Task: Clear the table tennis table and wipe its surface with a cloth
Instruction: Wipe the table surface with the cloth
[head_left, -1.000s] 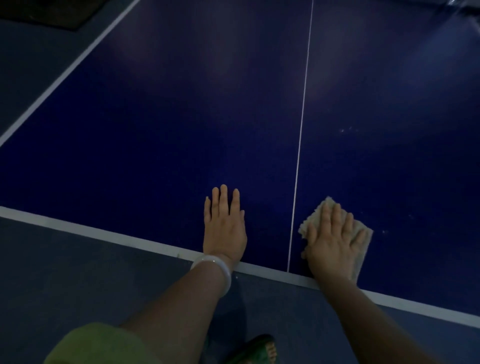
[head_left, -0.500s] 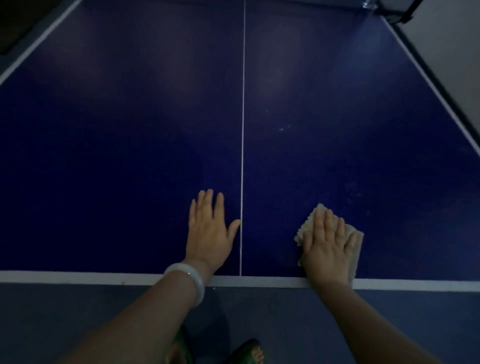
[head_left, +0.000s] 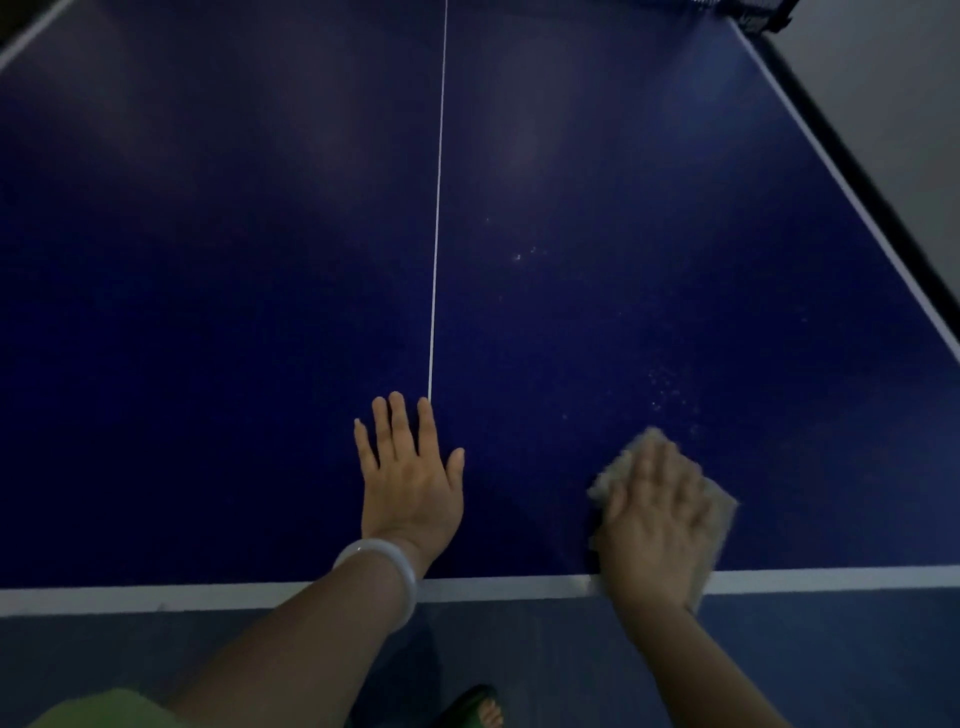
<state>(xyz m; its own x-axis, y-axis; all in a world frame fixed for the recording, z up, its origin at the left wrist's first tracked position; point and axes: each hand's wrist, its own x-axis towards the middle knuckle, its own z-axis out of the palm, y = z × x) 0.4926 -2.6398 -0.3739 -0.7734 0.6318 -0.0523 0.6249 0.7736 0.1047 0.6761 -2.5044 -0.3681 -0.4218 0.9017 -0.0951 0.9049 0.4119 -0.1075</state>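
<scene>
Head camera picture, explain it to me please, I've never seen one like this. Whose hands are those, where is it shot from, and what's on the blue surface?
The camera sits on a person's head, looking down at their own two bare hands. The blue surface is a table tennis table with white lines. The left hand, with a pale bangle on its wrist, rests flat on the table. The right hand presses a light cloth flat near the table's near edge; it is blurred. Faint pale specks lie beyond the cloth. A sandalled foot shows below.
</scene>
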